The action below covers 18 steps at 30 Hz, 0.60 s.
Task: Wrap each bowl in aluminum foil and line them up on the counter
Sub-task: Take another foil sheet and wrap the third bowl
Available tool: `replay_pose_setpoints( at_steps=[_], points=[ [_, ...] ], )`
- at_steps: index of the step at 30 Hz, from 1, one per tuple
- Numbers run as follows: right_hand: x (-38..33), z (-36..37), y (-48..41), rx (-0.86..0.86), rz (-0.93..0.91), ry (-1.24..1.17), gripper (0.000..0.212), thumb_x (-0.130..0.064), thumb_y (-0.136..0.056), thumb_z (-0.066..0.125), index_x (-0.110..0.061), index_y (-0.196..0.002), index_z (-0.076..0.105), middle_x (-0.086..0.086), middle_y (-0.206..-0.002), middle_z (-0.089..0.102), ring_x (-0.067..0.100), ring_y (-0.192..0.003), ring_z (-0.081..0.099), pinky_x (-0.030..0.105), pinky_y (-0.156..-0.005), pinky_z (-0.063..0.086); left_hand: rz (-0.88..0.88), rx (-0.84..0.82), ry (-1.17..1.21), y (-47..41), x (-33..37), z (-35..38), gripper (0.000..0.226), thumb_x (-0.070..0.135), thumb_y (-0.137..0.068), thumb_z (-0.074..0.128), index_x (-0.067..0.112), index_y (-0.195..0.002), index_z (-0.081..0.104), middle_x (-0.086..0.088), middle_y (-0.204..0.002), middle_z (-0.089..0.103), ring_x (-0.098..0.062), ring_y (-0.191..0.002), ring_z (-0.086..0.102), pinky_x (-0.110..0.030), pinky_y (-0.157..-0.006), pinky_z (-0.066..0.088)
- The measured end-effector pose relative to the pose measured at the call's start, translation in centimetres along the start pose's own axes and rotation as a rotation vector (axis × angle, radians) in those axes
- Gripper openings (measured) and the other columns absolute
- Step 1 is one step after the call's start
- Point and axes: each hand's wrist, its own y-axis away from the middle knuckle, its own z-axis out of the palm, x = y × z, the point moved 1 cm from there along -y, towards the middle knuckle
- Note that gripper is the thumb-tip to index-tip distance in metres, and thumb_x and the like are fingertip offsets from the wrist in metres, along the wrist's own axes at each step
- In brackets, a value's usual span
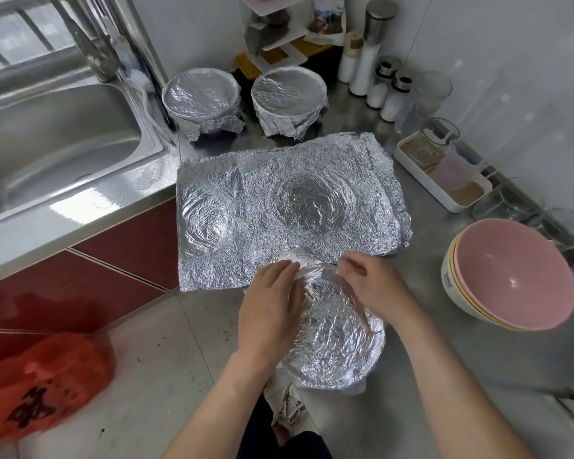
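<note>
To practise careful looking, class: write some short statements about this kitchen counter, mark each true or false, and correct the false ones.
1. Two wrapped bowls stand behind the foil sheets. True.
2. The top bowl of the unwrapped stack is blue. False: it is pink.
3. The left hand and the right hand both touch the foil-covered bowl. True.
4. The sink lies to the right of the foil sheets. False: it lies to their left.
</note>
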Motion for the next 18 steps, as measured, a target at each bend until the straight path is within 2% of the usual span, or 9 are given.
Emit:
replay_pose_setpoints(
  at_steps=[2,5,7,8,10,12,13,15,18],
  points=[
    [-1.2,0.0,-1.3,-0.097,-0.031,0.105,0.036,-0.038,-0.099,0.046,-0.015,-0.124,0.058,0.001,-0.122,0.063,0.018,-0.11,0.058,0.031,-0.091,0.045,-0.021,0.031,0.019,1.0,-0.3,0.5,0.032,0.022,-0.096,0.059,0.011,-0.125,0.064,-0.006,-0.123,0.064,-0.025,-0.113,0.056,-0.038,-0.092,0.048],
    [-2.4,0.6,-2.7,-0.218,-0.048,0.13,0.041,-0.042,-0.099,0.043,-0.013,-0.123,0.06,0.009,-0.123,0.063,0.025,-0.115,0.057,0.04,-0.098,0.044,-0.042,0.056,0.083,1.3,-0.5,1.4,0.034,0.018,-0.096,0.055,0.011,-0.128,0.062,-0.007,-0.123,0.063,-0.024,-0.112,0.055,-0.029,-0.091,0.043],
    [-2.3,1.1,-3.0,-0.26,-0.057,0.123,0.04,-0.04,-0.099,0.045,-0.011,-0.123,0.061,0.006,-0.122,0.064,0.023,-0.114,0.058,0.038,-0.099,0.043,-0.066,0.056,0.129,1.0,-0.5,1.6,0.034,0.01,-0.095,0.056,0.011,-0.128,0.063,-0.007,-0.123,0.063,-0.021,-0.111,0.054,-0.025,-0.09,0.038],
    [-2.3,1.1,-2.9,-0.266,-0.063,0.118,0.039,-0.038,-0.099,0.046,-0.011,-0.122,0.062,0.0,-0.117,0.066,0.019,-0.11,0.06,0.034,-0.097,0.043,-0.072,0.054,0.152,0.8,-0.5,1.5,0.035,0.006,-0.094,0.057,0.011,-0.128,0.063,-0.006,-0.124,0.063,-0.02,-0.111,0.054,-0.024,-0.09,0.037],
    [-2.0,1.0,-2.5,-0.259,-0.066,0.091,0.037,-0.038,-0.098,0.048,-0.011,-0.116,0.066,-0.007,-0.09,0.065,0.011,-0.087,0.06,0.032,-0.085,0.045,-0.069,0.037,0.189,0.6,-0.6,1.4,0.035,0.004,-0.094,0.056,0.011,-0.127,0.064,-0.004,-0.123,0.063,-0.019,-0.111,0.055,-0.022,-0.089,0.038],
    [-1.5,0.8,-2.0,-0.242,-0.063,0.067,0.04,-0.039,-0.098,0.049,-0.004,-0.107,0.065,0.005,-0.071,0.059,0.019,-0.066,0.054,0.035,-0.071,0.045,-0.053,0.027,0.207,0.3,-0.7,1.3,0.033,0.007,-0.095,0.055,0.011,-0.125,0.065,-0.004,-0.122,0.063,-0.019,-0.109,0.057,-0.022,-0.089,0.039],
    [-1.3,0.7,-1.7,-0.233,-0.058,0.054,0.041,-0.038,-0.098,0.049,-0.001,-0.105,0.064,0.007,-0.068,0.057,0.022,-0.061,0.051,0.035,-0.066,0.044,-0.043,0.027,0.209,0.2,-0.7,1.3,0.031,0.008,-0.095,0.054,0.01,-0.124,0.066,-0.003,-0.12,0.064,-0.019,-0.108,0.058,-0.022,-0.088,0.04],
    [-0.7,0.4,-1.2,-0.212,-0.031,0.027,0.041,-0.035,-0.099,0.048,0.004,-0.105,0.061,-0.001,-0.057,0.043,0.016,-0.054,0.038,0.03,-0.058,0.035,-0.033,0.027,0.206,-0.2,-0.4,1.3,0.028,0.008,-0.095,0.055,0.009,-0.12,0.068,-0.003,-0.117,0.064,-0.019,-0.106,0.059,-0.023,-0.087,0.04],
    [0.9,-0.1,-0.7,-0.152,0.023,-0.044,0.041,-0.028,-0.1,0.047,0.01,-0.113,0.056,-0.005,-0.057,0.035,0.015,-0.057,0.033,0.022,-0.057,0.035,0.004,0.027,0.175,-1.4,0.0,1.3,0.024,0.011,-0.095,0.059,0.008,-0.116,0.069,-0.005,-0.113,0.065,-0.021,-0.102,0.058,-0.028,-0.083,0.045]
  ],
)
